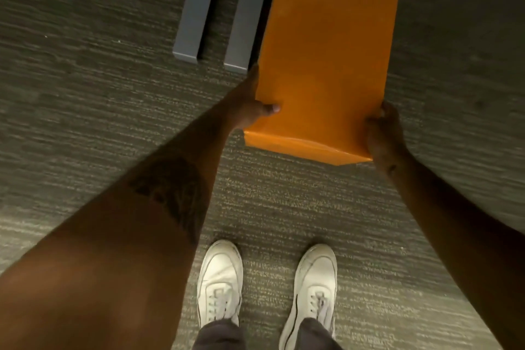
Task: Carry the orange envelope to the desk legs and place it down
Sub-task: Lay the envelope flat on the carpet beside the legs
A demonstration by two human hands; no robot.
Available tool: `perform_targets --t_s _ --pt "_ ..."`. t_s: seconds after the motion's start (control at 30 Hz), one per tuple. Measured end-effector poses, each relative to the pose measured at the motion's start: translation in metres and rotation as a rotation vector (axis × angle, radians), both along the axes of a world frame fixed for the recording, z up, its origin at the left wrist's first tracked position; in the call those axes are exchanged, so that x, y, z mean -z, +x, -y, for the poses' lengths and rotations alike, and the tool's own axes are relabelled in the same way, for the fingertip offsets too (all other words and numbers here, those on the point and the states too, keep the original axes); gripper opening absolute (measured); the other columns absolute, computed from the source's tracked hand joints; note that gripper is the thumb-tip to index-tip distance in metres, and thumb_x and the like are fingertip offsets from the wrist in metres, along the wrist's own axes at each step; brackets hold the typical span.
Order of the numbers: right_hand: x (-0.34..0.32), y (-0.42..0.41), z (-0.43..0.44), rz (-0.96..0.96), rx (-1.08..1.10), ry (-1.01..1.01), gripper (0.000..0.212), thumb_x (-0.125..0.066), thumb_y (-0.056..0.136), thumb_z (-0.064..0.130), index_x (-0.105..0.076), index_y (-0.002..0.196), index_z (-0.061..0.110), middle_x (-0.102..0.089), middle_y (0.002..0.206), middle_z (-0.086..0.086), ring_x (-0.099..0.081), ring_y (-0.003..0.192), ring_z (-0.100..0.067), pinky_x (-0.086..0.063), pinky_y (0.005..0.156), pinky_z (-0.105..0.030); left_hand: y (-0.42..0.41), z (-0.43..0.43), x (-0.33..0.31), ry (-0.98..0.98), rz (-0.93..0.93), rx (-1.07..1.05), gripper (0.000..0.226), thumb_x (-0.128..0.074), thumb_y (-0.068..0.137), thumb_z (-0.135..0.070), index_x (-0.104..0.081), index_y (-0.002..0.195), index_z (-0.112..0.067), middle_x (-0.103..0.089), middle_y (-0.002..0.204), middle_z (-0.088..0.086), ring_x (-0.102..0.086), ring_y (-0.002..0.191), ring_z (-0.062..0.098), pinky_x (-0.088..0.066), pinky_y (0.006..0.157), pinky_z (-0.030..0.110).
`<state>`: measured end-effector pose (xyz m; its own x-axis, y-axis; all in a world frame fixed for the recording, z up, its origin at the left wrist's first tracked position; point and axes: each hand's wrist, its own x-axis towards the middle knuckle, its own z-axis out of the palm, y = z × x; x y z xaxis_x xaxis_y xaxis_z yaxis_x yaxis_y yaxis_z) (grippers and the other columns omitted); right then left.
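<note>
Envelope (324, 65) is gripped at its near end by both your hands, left hand (250, 105) and right hand (382, 133) clamping opposite edges. Long axis runs away from you, parallel to the legs (220, 8), just right of them. Lower it straight down.

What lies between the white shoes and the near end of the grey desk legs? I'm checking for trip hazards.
Only bare carpet shows there in the head view. The orange envelope, held by both hands, hangs right of the desk legs.
</note>
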<state>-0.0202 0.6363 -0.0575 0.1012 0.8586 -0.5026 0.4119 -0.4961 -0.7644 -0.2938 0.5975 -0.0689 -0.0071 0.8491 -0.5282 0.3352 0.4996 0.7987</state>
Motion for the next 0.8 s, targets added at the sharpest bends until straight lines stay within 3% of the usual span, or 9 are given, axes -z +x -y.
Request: perform_targets --t_s 0.13,0.23,0.3,0.37,0.47,0.53,0.6,0.73,0.8 --pt "0.015 -0.005 -0.015 -0.005 -0.021 0.028 0.057 -0.032 0.092 -0.005 -0.037 0.144 0.017 -0.053 0.121 0.003 -0.054 0.094 -0.01 -0.045 0.071 -0.023 -0.004 -0.012 0.009 -0.013 -0.029 0.001 0.109 -0.082 0.075 -0.037 -0.008 0.156 -0.031 -0.04 0.155 0.009 -0.045 0.134 0.033 -0.041 0.107 0.055" --pt "0.022 -0.008 -0.02 -0.006 -0.03 0.033 0.057 -0.032 0.093 -0.005 -0.036 0.146 0.018 -0.053 0.125 0.004 -0.054 0.097 -0.01 -0.044 0.068 -0.02 -0.009 -0.017 0.016 -0.018 -0.057 0.01 0.115 -0.08 0.064 -0.055 -0.01 0.154 -0.038 -0.038 0.156 0.008 -0.044 0.135 0.033 -0.042 0.106 0.056" --pt "0.023 -0.005 -0.019 -0.024 -0.056 0.043 0.056 -0.035 0.095 -0.001 -0.035 0.147 0.018 -0.053 0.132 0.003 -0.056 0.104 -0.013 -0.05 0.085 -0.032 -0.006 -0.015 0.01 -0.012 -0.058 0.008 0.112 -0.079 0.072 -0.05 -0.006 0.155 -0.034 -0.036 0.157 0.006 -0.043 0.136 0.029 -0.041 0.108 0.051" --pt "0.019 0.0 -0.016 -0.08 -0.083 0.023 0.051 -0.042 0.1 0.009 -0.031 0.149 0.021 -0.05 0.138 0.004 -0.053 0.116 -0.017 -0.047 0.095 -0.04 0.001 -0.007 0.004 0.012 -0.036 -0.044 0.104 -0.075 0.085 -0.034 0.0 0.157 -0.025 -0.033 0.158 0.005 -0.039 0.135 0.02 -0.037 0.105 0.035" --pt "0.01 0.009 0.0 -0.18 -0.045 -0.056 0.054 -0.047 0.102 0.026 -0.023 0.151 0.026 -0.046 0.124 0.011 -0.052 0.106 -0.011 -0.046 0.081 -0.029 0.017 0.018 0.008 0.0 0.082 -0.263 0.1 -0.068 0.09 -0.035 0.005 0.156 -0.025 -0.032 0.157 -0.003 -0.037 0.134 0.014 -0.035 0.1 0.031" --pt "0.013 0.017 0.013 -0.219 -0.045 -0.114 0.058 -0.05 0.099 0.036 -0.022 0.15 0.034 -0.046 0.125 0.014 -0.052 0.105 -0.009 -0.045 0.081 -0.033 0.025 0.037 0.012 -0.048 0.195 -0.374 0.105 -0.071 0.084 -0.049 0.005 0.156 -0.035 -0.027 0.16 -0.008 -0.035 0.14 0.017 -0.032 0.108 0.041" --pt "0.021 0.021 0.02 -0.242 -0.033 -0.17 0.061 -0.056 0.094 0.044 -0.027 0.147 0.039 -0.047 0.136 0.012 -0.051 0.116 -0.015 -0.045 0.089 -0.044 0.027 0.045 0.019 -0.073 0.242 -0.377 0.1 -0.073 0.078 -0.059 -0.009 0.153 -0.044 -0.037 0.157 -0.005 -0.043 0.137 0.022 -0.034 0.109 0.054" --pt "0.032 0.013 0.018 -0.338 0.083 -0.182 0.053 -0.063 0.092 0.035 -0.04 0.14 0.034 -0.053 0.123 0.015 -0.053 0.116 -0.019 -0.051 0.086 -0.043 0.03 0.043 0.021 -0.022 0.274 -0.415 0.061 -0.068 0.092 -0.032 -0.038 0.144 -0.037 -0.06 0.13 -0.012 -0.058 0.109 0.006 -0.046 0.08 0.032" --pt "0.034 0.009 0.016 -0.344 0.121 -0.151 0.052 -0.063 0.093 0.029 -0.042 0.14 0.03 -0.055 0.124 0.012 -0.054 0.115 -0.02 -0.052 0.085 -0.042 0.027 0.037 0.02 -0.008 0.279 -0.427 0.055 -0.069 0.09 -0.021 -0.047 0.14 -0.03 -0.064 0.128 -0.004 -0.062 0.109 0.012 -0.051 0.083 0.036"
